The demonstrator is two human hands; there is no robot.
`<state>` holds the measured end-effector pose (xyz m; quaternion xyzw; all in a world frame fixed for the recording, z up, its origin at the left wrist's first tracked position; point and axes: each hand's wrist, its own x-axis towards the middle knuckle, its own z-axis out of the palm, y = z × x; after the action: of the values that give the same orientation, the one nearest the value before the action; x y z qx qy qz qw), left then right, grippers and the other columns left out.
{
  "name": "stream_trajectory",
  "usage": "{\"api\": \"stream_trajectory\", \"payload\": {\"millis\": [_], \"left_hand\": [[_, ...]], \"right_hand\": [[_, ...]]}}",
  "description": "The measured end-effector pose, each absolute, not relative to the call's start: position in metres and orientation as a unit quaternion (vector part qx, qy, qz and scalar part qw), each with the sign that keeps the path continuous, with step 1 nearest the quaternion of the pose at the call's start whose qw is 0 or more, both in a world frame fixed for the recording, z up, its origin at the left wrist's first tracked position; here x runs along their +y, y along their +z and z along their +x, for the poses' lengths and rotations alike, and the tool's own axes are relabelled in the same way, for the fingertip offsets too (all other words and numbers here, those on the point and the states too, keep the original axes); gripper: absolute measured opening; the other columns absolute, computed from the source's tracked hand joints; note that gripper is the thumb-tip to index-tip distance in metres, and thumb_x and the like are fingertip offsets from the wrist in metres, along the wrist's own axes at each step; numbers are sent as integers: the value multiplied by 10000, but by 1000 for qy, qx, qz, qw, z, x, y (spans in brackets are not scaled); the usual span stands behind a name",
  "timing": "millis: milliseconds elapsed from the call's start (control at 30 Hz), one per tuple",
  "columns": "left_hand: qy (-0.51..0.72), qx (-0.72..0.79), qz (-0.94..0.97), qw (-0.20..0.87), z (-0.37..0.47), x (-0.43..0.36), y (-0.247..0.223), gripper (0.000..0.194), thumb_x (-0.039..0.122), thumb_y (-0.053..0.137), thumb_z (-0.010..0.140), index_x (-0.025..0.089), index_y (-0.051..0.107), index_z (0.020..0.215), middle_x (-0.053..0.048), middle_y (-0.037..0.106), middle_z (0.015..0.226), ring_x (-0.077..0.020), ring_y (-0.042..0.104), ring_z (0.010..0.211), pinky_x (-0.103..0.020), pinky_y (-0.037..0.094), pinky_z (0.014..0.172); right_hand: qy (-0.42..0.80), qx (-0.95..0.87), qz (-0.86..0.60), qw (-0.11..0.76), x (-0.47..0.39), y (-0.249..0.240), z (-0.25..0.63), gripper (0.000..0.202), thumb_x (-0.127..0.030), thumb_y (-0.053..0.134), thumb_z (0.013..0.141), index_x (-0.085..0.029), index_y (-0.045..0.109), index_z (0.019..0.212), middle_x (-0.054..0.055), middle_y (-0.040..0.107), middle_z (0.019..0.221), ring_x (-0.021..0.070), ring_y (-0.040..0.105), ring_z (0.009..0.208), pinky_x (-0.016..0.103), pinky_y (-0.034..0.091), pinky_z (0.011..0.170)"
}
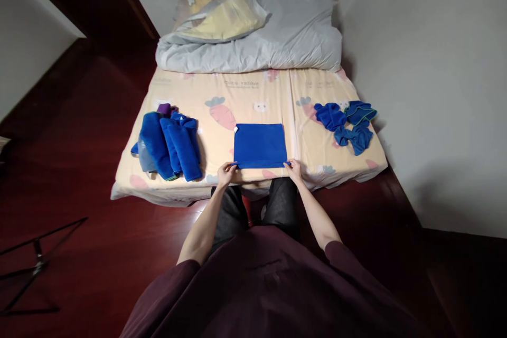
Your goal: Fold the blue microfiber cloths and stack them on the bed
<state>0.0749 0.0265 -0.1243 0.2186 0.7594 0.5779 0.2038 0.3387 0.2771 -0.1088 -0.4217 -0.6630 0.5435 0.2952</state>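
A blue towel (260, 142) lies flat as a rectangle near the front edge of the bed, a small white tag at its far left corner. Its near edge is turned over in a narrow strip. My left hand (227, 173) pinches the near left corner, and my right hand (293, 170) pinches the near right corner. On the left side of the bed rests a pile of rolled or folded blue cloths (170, 142) with a bit of purple at the back. Several crumpled blue cloths (354, 139) lie to the right, one edged in green.
A patterned sheet (253, 92) covers the bed. At the head are a rolled pale quilt (293, 31) and a yellow pillow (225, 16). A wall (428, 74) runs along the right. A black metal stand (37, 264) is on the floor at lower left.
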Motion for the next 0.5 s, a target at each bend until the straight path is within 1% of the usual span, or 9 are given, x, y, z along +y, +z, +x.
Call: {"api": "stream_trajectory", "payload": {"millis": [67,167,300,400,500], "left_hand": [[562,773,196,220,75,29,-124,234,327,679,876,173,732,1044,-120,783,1105,-249,725,1090,-376,552,1049],[539,788,191,228,74,31,-121,234,331,673,893,175,718,1062,-113,781,1089,-246,720,1070,-354,557,1018],[510,810,212,198,71,34,-118,217,334,664,915,179,724,1054,-107,777,1057,-242,724,1031,-334,540,998],[497,823,210,180,71,33,-119,216,333,655,918,178,730,1050,-107,776,1015,-238,728,970,-330,538,969],[490,829,196,185,76,28,-122,223,349,652,910,187,728,1043,-95,781,986,-237,728,934,-337,548,950]], "right_hand": [[549,-660,-422,292,280,-113,338,227,-353,784,802,-205,649,909,97,754,977,234,716,978,350,583,965],[552,-660,-421,287,284,-118,336,225,-348,767,810,-195,687,954,108,766,1017,241,722,1012,356,586,977],[560,-653,-425,282,285,-120,333,245,-342,765,813,-173,726,986,126,780,1051,249,731,1029,363,587,987],[556,-654,-429,280,285,-120,336,250,-365,775,801,-171,727,951,132,783,1022,259,735,1005,365,592,961],[550,-673,-413,272,285,-121,343,305,-444,760,797,-171,719,925,125,776,961,261,737,957,352,596,894]]}}
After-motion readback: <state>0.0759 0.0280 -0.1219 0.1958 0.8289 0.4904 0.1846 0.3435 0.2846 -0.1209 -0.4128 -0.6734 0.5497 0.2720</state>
